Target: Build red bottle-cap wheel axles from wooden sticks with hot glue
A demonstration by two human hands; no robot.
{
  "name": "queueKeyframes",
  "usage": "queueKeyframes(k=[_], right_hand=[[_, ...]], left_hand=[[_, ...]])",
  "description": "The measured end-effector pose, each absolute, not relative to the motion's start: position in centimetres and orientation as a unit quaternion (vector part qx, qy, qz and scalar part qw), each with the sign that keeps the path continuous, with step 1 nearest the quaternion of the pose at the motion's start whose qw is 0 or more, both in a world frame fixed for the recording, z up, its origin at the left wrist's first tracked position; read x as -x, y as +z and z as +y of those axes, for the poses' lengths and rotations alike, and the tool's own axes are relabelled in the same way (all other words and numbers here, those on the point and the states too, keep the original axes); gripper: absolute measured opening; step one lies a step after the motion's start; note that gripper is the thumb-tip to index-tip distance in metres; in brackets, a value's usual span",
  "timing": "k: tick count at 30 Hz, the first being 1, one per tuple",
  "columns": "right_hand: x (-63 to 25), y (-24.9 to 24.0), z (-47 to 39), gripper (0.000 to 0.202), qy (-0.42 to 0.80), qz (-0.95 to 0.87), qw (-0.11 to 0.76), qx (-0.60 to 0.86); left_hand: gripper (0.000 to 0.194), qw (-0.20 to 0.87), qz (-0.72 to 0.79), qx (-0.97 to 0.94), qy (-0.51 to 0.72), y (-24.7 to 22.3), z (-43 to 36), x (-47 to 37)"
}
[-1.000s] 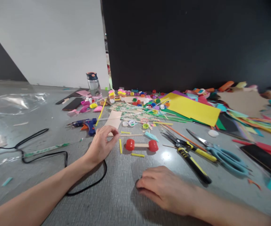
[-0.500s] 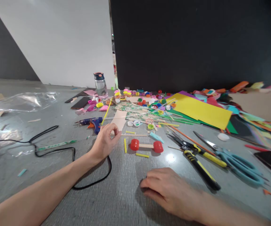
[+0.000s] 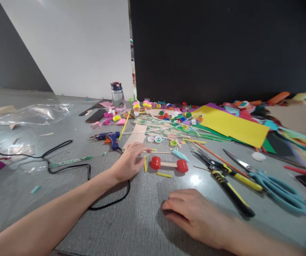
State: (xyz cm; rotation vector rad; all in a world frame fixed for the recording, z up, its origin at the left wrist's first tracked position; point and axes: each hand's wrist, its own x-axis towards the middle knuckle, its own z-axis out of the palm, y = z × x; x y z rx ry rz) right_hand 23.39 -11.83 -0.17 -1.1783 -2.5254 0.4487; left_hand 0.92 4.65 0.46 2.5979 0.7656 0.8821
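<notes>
My left hand (image 3: 130, 161) reaches over the table with its fingers stretched out and holds nothing. Just past its fingertips lie short yellow straw pieces (image 3: 145, 164) and a thin wooden stick (image 3: 158, 153). A beige card strip (image 3: 137, 134) is partly covered by this hand. Beside it rests a small dumbbell shape, two red caps (image 3: 156, 163) joined by light sticks (image 3: 169, 164). My right hand (image 3: 192, 215) lies on the table closer to me, fingers curled in, with nothing visible in them. A blue glue gun (image 3: 109, 138) is beyond my left wrist.
Right of centre lie black-and-yellow pliers (image 3: 223, 177) and blue-handled scissors (image 3: 272, 188). Yellow sheets (image 3: 230, 124), coloured caps and sticks cover the back. A water bottle (image 3: 118, 96) stands there. A black cord (image 3: 110, 205) loops under my left forearm.
My left hand has opened from a pinch near the card strip, its fingers now spread toward the red-capped piece. My right hand stays put. The view has shifted slightly left.
</notes>
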Motion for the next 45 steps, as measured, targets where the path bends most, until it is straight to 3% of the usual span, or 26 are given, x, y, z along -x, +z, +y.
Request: queueKeyframes(k=[6,11,14,24,31,39,45], right_hand=[[-23.7,0.4,-12.0,0.009,0.113,-0.885,0.197,0.406],[-26.3,1.2,-10.7,0.025,-0.024,-0.798,0.29,0.528],[-28.1,1.0,-9.4,0.037,-0.069,-0.762,0.288,0.576],[-28.9,0.3,-7.9,0.018,-0.037,-0.782,0.262,0.564],[-28.8,0.4,-7.9,0.016,-0.03,-0.781,0.268,0.564],[-29.1,0.3,-8.7,0.033,-0.05,-0.757,0.312,0.572],[-26.0,1.3,-11.0,0.018,0.023,-0.844,0.265,0.466]], left_hand=[[0.046,0.146,0.228,-0.923,0.272,0.4,3.9,-1.3],[0.047,0.149,0.227,-0.926,0.263,0.2,4.4,-1.0],[0.046,0.152,0.228,-0.927,0.256,0.1,4.6,-1.0],[0.034,0.159,0.229,-0.926,0.253,-0.2,4.9,-1.4],[0.031,0.162,0.233,-0.923,0.258,-0.2,4.7,-1.7],[0.046,0.154,0.239,-0.918,0.276,0.3,4.4,-1.3],[0.015,0.124,0.283,-0.887,0.342,1.1,4.6,-0.8]])
